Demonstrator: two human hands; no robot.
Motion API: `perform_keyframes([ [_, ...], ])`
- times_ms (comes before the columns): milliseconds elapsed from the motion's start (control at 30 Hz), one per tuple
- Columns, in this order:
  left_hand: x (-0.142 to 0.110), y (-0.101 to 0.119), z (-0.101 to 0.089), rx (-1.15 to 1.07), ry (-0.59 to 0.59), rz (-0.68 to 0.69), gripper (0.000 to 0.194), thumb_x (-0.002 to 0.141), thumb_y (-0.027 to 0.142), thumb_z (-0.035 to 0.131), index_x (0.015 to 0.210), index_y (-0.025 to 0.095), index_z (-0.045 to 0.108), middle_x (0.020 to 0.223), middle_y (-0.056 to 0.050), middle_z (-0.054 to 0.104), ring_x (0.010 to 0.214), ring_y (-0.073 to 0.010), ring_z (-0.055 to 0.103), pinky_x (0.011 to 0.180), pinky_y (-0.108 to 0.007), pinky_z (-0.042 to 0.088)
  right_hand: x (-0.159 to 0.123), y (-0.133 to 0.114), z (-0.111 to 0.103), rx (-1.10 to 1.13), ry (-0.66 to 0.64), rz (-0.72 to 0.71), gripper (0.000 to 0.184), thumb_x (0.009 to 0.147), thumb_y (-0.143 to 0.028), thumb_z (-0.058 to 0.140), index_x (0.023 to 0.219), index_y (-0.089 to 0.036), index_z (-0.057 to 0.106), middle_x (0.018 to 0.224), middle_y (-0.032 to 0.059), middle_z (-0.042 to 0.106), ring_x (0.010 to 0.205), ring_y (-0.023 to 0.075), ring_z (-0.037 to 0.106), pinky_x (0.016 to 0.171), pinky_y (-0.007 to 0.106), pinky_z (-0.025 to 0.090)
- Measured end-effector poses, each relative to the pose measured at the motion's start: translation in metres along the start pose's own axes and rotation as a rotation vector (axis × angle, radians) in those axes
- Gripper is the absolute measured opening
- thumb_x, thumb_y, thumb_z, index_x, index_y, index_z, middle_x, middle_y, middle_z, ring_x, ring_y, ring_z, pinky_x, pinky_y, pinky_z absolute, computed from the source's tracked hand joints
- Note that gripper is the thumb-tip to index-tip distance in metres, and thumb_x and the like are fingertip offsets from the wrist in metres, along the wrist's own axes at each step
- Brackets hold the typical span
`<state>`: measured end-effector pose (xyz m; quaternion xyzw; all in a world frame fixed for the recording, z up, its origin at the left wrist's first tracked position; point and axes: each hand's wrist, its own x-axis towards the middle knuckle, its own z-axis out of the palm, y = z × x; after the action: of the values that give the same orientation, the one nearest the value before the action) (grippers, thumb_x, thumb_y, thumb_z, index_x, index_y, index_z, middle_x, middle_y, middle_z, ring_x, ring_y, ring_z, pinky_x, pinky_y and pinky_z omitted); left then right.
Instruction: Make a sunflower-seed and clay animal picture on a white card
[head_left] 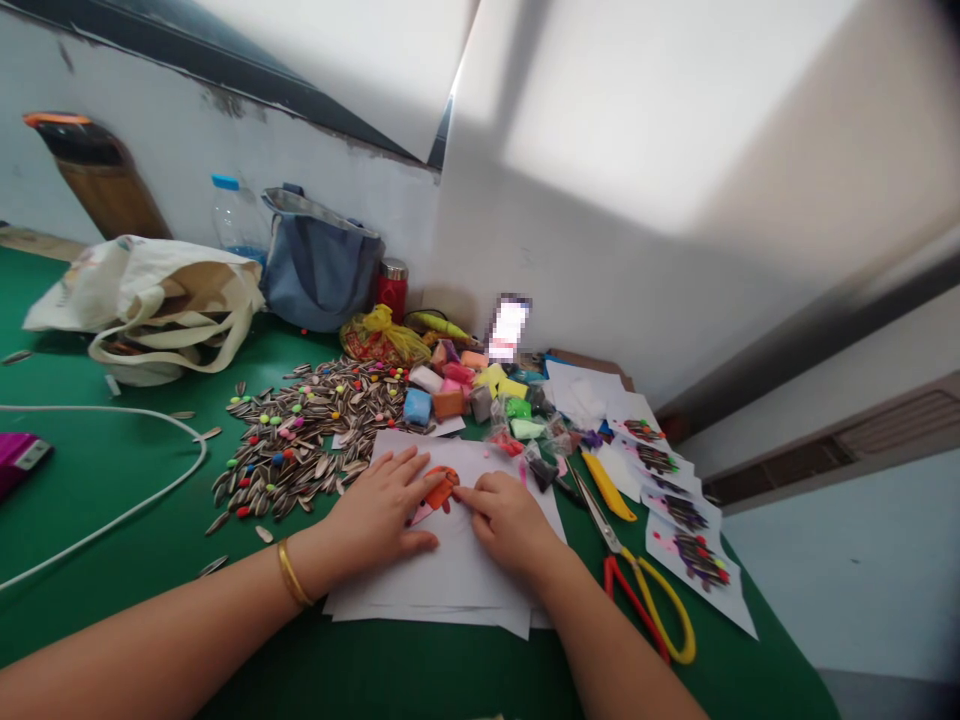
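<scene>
Hands Press Orange Clay Onto Paper

Fingers first: the left hand [379, 510] lies flat with fingers spread apart on the white paper [450, 570], its fingertips touching the orange clay shape [439, 490]. The right hand [508, 520] has its fingers curled together, the fingertips pressing the same clay from the other side. The clay sits on the top sheet, between both hands, with a bit of pink beside it. Judging by its small size, this piece looks only partly built. Finished sheets [686, 520] with dark seed pictures lie in a row to the right. Scissors [645, 590] rest near the right wrist. Clay blocks [469, 390] sit behind the paper, and a pile of sunflower seeds [307, 435] with coloured beads spreads left
</scene>
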<state>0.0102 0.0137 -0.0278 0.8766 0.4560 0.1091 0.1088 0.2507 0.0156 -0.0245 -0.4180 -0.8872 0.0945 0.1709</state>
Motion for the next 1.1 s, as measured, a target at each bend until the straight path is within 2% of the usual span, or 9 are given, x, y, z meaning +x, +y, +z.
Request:
perform_keyframes([
  [500, -0.0001, -0.0028, 0.0042, -0.021, 0.013, 0.007, 0.082, 0.074, 0.06, 0.071, 0.146, 0.031, 0.042, 0.155, -0.011, 0.041, 0.144, -0.0345, 0.033, 0.118, -0.055, 0.023, 0.0001, -0.0004, -0.0014, -0.015, 0.013, -0.043, 0.042, 0.078, -0.006, 0.057, 0.114, -0.022, 0.072, 0.088, 0.0062, 0.064, 0.083, 0.0194, 0.055, 0.078, 0.032, 0.041],
  [700, 0.0005, -0.0015, 0.0024, -0.007, 0.006, 0.008, 0.081, 0.075, 0.059, 0.071, 0.146, 0.03, 0.044, 0.154, -0.011, 0.042, 0.144, -0.0345, 0.033, 0.118, -0.055, 0.024, -0.0002, -0.0036, -0.0026, -0.054, -0.05, -0.065, 0.043, 0.077, -0.008, 0.059, 0.115, -0.025, 0.072, 0.089, 0.0055, 0.064, 0.084, 0.0198, 0.055, 0.075, 0.033, 0.039],
  [867, 0.0006, -0.0025, 0.0042, -0.014, 0.011, 0.01, 0.081, 0.075, 0.061, 0.069, 0.145, 0.03, 0.044, 0.155, -0.012, 0.041, 0.144, -0.0347, 0.033, 0.118, -0.055, 0.023, -0.0011, -0.0033, -0.0018, -0.038, -0.039, -0.077, 0.044, 0.078, -0.008, 0.059, 0.117, -0.025, 0.07, 0.091, 0.0052, 0.064, 0.086, 0.0196, 0.056, 0.077, 0.033, 0.039],
  [1100, -0.0003, -0.0029, 0.005, -0.02, 0.023, 0.015, 0.08, 0.076, 0.062, 0.068, 0.146, 0.031, 0.043, 0.154, -0.01, 0.042, 0.144, -0.0344, 0.033, 0.118, -0.054, 0.022, 0.0003, -0.0078, -0.002, -0.04, -0.093, -0.066, 0.047, 0.078, -0.008, 0.058, 0.121, -0.025, 0.068, 0.09, 0.0053, 0.064, 0.085, 0.02, 0.055, 0.075, 0.033, 0.038],
])
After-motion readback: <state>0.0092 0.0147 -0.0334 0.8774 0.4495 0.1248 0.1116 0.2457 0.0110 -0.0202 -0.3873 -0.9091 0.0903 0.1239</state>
